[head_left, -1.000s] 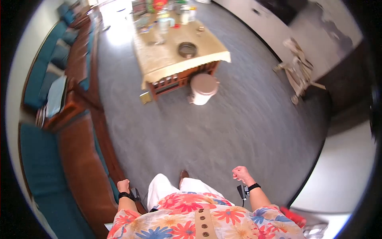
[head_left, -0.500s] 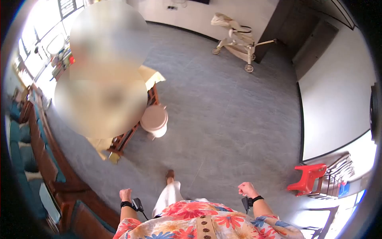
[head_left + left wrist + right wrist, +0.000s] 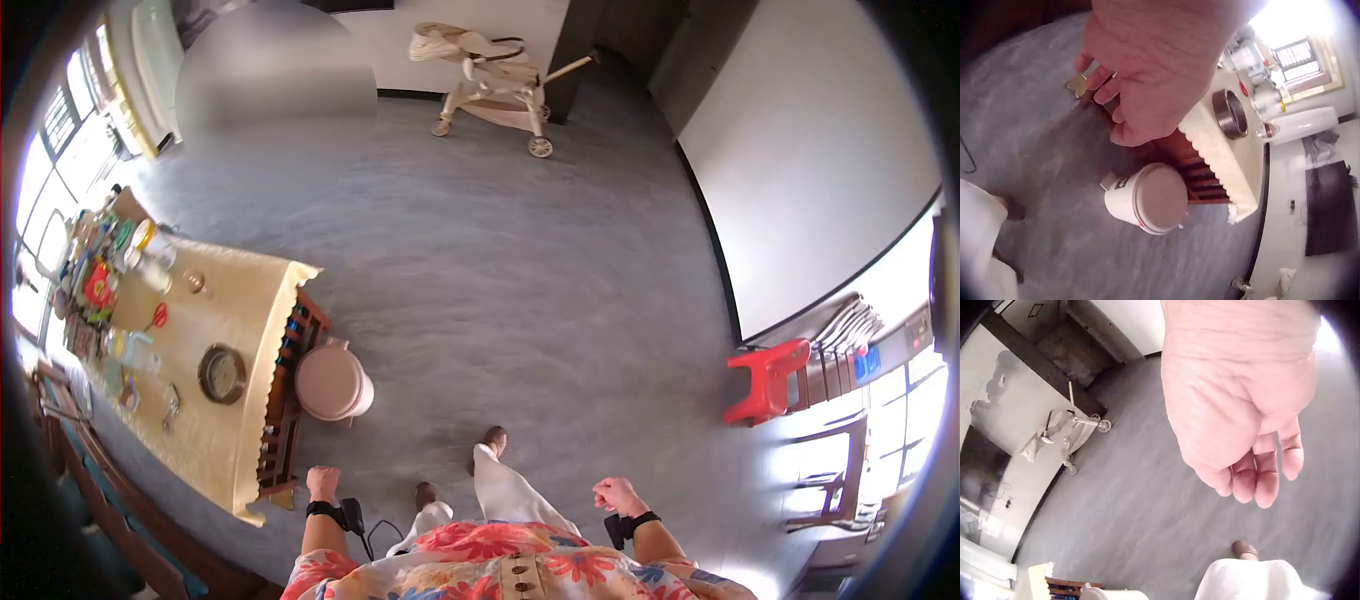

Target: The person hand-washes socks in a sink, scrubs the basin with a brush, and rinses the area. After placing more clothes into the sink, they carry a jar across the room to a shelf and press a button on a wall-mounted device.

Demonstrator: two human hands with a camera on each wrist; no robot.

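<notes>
My left hand (image 3: 322, 484) hangs at my side with loosely curled fingers and holds nothing. Nearest to it are the corner of the cloth-covered table (image 3: 255, 330) and a lidded bin (image 3: 332, 382), pinkish on top. In the left wrist view the bin (image 3: 1159, 197) stands on the floor below the hand (image 3: 1154, 69), beside the table's wooden frame. My right hand (image 3: 618, 496) hangs over bare floor, its fingers loosely bent around nothing. The right wrist view shows that palm and fingertips (image 3: 1266, 487) from close up.
On the table sit a round dark tin (image 3: 222, 374), red scissors (image 3: 160, 315) and several jars and bottles. A beige stroller (image 3: 500, 85) stands by the far wall. To the right are a red plastic stool (image 3: 768, 380) and a wooden chair (image 3: 850, 470). Grey floor (image 3: 520, 270) lies ahead.
My view has turned to the right: the table and bin have shifted to the left, and the stroller, red stool and chair have come into fuller view. My feet have stepped; both hands stay unoccupied.
</notes>
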